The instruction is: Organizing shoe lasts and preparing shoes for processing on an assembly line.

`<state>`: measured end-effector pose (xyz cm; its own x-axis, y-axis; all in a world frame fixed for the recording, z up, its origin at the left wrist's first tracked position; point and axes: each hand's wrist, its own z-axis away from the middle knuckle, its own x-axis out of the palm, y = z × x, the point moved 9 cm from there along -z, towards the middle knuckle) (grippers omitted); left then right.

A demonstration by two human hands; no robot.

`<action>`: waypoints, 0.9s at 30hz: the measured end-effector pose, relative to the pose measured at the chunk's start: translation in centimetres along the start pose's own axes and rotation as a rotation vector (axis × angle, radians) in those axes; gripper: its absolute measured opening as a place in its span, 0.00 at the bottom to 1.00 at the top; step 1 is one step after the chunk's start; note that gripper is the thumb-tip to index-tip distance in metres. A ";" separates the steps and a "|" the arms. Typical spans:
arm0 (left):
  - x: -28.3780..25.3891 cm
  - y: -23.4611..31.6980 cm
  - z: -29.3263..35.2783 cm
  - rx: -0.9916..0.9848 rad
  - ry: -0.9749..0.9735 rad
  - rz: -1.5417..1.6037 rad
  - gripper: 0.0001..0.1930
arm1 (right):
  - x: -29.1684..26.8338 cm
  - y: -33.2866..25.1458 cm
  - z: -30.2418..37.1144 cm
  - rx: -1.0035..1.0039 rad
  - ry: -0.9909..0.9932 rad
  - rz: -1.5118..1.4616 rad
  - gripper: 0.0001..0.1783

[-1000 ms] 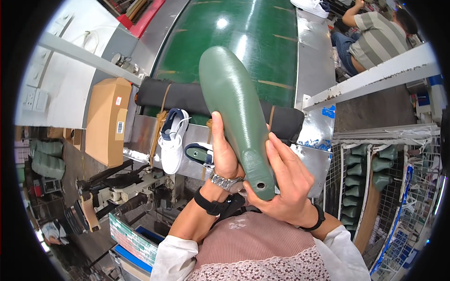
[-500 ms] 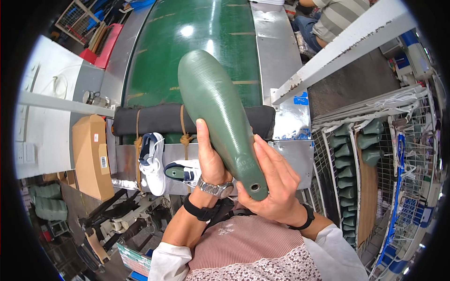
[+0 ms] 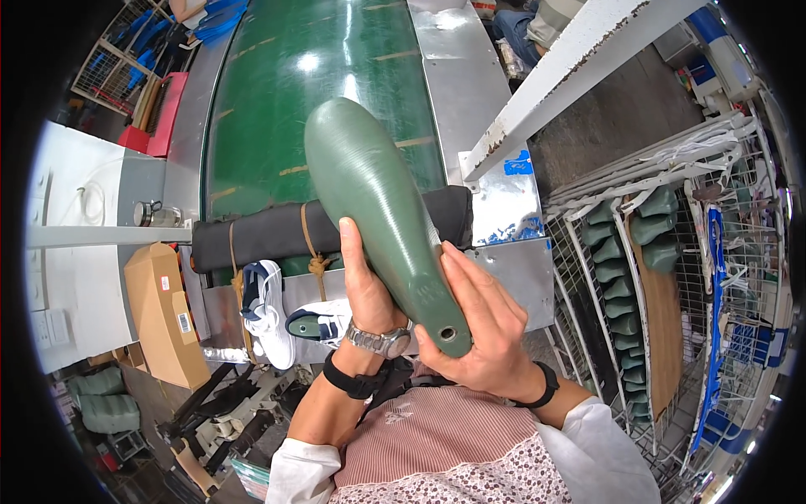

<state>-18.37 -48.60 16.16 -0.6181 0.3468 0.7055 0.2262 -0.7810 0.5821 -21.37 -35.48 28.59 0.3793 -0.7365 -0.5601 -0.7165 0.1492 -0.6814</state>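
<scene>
Green conveyor belt [image 3: 273,126] stretches beyond a black roll [image 3: 267,239]. Left hand [image 3: 374,298] and right hand [image 3: 485,323] grasp a shoe mold [image 3: 374,189].

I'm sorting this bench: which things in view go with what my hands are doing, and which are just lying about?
Likely part of the job:
- Green shoe last, held in the left hand and right hand
- White-and-navy shoe
- Second shoe, with a green form inside

Apparently just lying about:
- Cardboard box
- Glass jar
</scene>
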 end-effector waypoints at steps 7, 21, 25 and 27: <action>-0.1 -0.5 -0.2 -0.013 0.014 0.041 0.40 | 0.4 0.6 0.1 0.023 0.002 0.006 0.37; -0.9 -1.4 0.0 -0.139 -0.018 0.135 0.41 | 1.6 0.5 -0.3 0.008 -0.029 0.036 0.37; -1.2 -1.5 0.1 -0.149 -0.038 0.209 0.40 | 2.1 0.4 -0.4 0.006 -0.041 0.026 0.37; -1.3 -1.5 0.1 -0.155 -0.025 0.183 0.40 | 2.2 0.4 -0.4 0.006 -0.041 0.031 0.37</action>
<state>-17.85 -47.80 14.43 -0.5579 0.2032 0.8047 0.2138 -0.9017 0.3759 -21.02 -37.31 27.23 0.3803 -0.7039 -0.5999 -0.7247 0.1762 -0.6661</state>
